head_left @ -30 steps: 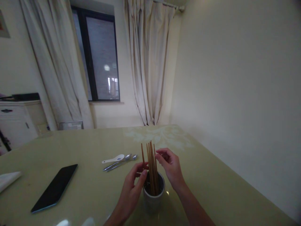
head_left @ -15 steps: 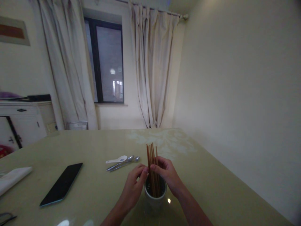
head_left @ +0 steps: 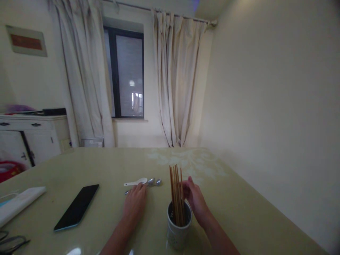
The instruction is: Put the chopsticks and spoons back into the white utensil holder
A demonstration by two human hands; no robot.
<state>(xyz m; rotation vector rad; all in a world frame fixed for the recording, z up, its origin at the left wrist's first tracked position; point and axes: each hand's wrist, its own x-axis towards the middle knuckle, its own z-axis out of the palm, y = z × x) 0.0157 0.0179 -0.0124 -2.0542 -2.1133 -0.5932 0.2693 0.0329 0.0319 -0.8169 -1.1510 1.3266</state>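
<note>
From the head camera, two bare arms reach forward over a pale green table (head_left: 239, 212).

The left hand (head_left: 135, 202) lies flat and palm down on the table, with the fingers stretched out and close together. Its fingertips rest on the handles of the two metal spoons (head_left: 148, 184). The hand is not curled around them, so it is open and just touching. The left arm comes up from the bottom of the picture and points straight toward the spoons. A small white spoon (head_left: 135, 182) lies just behind the metal ones, with its bowl to the right.

The right hand (head_left: 195, 200) is beside the bunch of chopsticks (head_left: 176, 194). Its fingers bend in toward the sticks, and the fingertips seem to touch the sticks on their right side. I cannot tell if the hand is really gripping them. The right arm comes in from the bottom right and slants up to the left.

The chopsticks stand almost straight up in a white cup (head_left: 178, 230). The cup sits on the table between the two arms, close to the person.

To the left lies a black phone (head_left: 77, 207), face down or dark. Farther left lies a folded white cloth (head_left: 20, 203).
</note>
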